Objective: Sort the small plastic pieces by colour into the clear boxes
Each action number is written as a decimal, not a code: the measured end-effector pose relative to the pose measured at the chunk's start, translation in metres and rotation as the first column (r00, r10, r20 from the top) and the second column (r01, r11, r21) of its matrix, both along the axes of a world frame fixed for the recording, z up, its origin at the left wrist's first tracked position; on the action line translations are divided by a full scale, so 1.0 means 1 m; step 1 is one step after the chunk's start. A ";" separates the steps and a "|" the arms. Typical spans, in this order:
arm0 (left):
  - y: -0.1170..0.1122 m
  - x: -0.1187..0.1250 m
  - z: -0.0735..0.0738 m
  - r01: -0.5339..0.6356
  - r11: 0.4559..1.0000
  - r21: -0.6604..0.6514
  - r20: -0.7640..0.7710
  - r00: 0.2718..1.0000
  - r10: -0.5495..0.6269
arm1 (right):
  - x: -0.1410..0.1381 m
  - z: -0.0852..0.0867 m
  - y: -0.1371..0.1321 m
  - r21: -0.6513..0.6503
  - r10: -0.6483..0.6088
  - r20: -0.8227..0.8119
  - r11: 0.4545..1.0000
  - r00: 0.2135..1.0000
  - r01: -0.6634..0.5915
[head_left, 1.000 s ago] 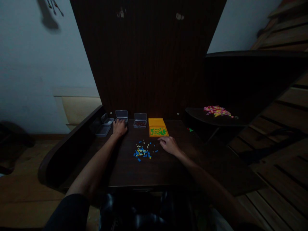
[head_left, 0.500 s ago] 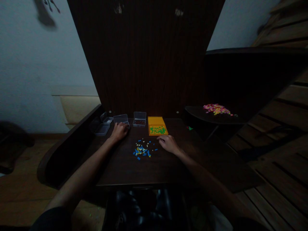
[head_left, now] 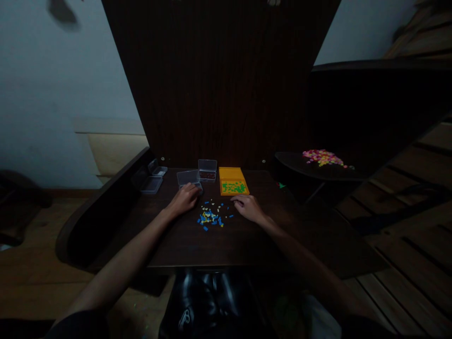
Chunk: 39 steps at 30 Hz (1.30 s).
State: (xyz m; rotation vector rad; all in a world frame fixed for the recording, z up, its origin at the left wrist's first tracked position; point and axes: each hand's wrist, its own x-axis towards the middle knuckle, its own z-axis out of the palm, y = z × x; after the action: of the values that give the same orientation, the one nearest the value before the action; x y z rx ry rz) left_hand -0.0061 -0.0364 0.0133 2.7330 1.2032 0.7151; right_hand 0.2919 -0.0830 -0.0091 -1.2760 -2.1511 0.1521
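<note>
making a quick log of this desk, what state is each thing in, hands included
left hand: on front clear box, grip unclear
right hand: curled, unclear if holding anything
front clear box: open
rear clear box: open, dark pieces inside
yellow box: open, green pieces inside
left clear box: looks open
back-left clear box: looks open
loose pieces: scattered
pink-yellow pile: heaped

Room: home-like, lived-in (bedroom or study, cannot tell which)
Desk (head_left: 197, 247): dark wood, household type, with tall back panel (head_left: 226, 94) and rounded side board (head_left: 102, 207)
Shelf (head_left: 293, 165): curved, dark, bearing a heap of pink and yellow bits (head_left: 323, 157)
Wall (head_left: 70, 84): plain, pale, dimly lit
Floor (head_left: 38, 273): brown wooden boards
Slatted planks (head_left: 420, 273): wood, right side (use unclear)
Small loose pieces (head_left: 213, 219): blue, white, yellow, hobby-like, on desktop
</note>
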 end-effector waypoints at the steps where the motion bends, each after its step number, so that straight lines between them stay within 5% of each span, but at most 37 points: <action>1: -0.001 0.000 0.000 0.008 1.000 -0.001 -0.006 1.000 -0.008 | -0.001 0.002 -0.001 0.004 0.016 -0.014 1.000 1.000 -0.016; 9: 0.001 0.000 -0.004 0.088 0.996 0.006 -0.015 0.996 -0.087 | -0.019 0.018 -0.005 -0.003 0.194 -0.005 0.981 0.981 -0.194; 17: 0.005 -0.001 -0.011 0.136 0.990 0.032 0.074 0.988 -0.138 | -0.031 0.028 0.009 -0.139 0.424 0.121 0.903 0.898 -0.407; 25: 0.005 0.004 -0.015 0.074 0.997 0.026 0.129 0.989 -0.076 | -0.044 0.028 0.023 -0.223 0.465 0.168 0.877 0.869 -0.426; 39: 0.002 -0.023 0.005 -0.036 0.998 0.046 0.156 0.987 0.029 | -0.041 0.034 0.016 -0.214 0.470 0.081 0.869 0.879 -0.445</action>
State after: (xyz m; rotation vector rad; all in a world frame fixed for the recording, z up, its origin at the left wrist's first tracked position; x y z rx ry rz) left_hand -0.0287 -0.0340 0.0186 2.6425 1.2140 0.9541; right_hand 0.2504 -0.0674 0.0247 -0.8624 -2.5773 0.4935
